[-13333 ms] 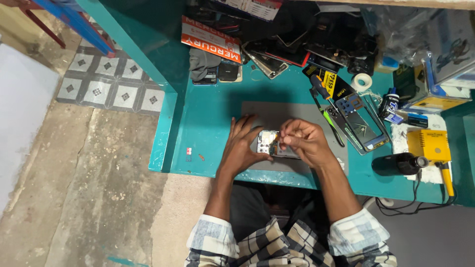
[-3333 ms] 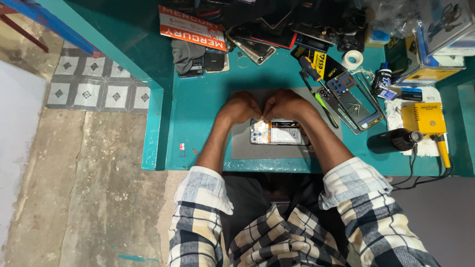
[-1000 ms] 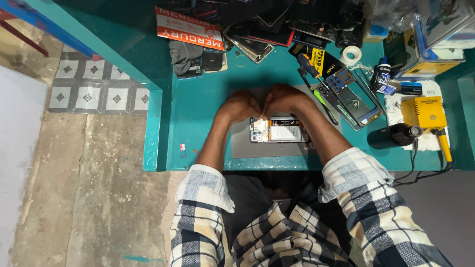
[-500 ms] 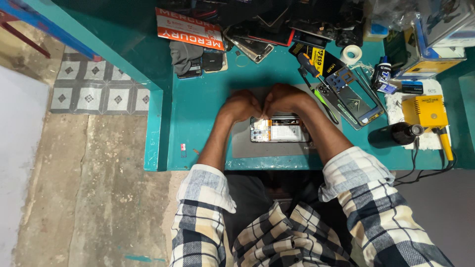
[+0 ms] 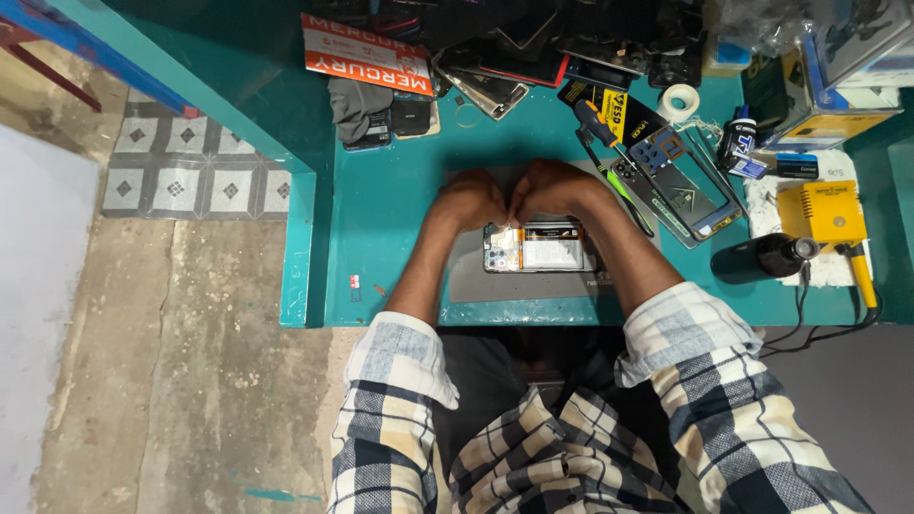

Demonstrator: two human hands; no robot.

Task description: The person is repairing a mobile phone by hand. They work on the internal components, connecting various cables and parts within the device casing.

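An opened phone (image 5: 538, 249) with its back off, showing a white battery and circuit board, lies flat on a grey work mat (image 5: 466, 283) on the teal table (image 5: 381, 219). My left hand (image 5: 473, 202) and my right hand (image 5: 552, 187) are pressed together knuckle to knuckle over the phone's far edge. Their fingers curl down onto it, and the fingertips are hidden under the hands. Both forearms reach in from checked sleeves.
Right of the mat lie a green-handled screwdriver (image 5: 624, 190) and a phone back panel (image 5: 681, 190). Further right are a black bottle (image 5: 762, 259), a yellow device (image 5: 821, 214) with cables and a tape roll (image 5: 680, 102). Several phones (image 5: 495, 76) and a red box (image 5: 367, 54) crowd the back.
Thirteen seconds ago my hands held the phone up near the table's front edge. Over the last second they have stayed still over the phone on the mat.
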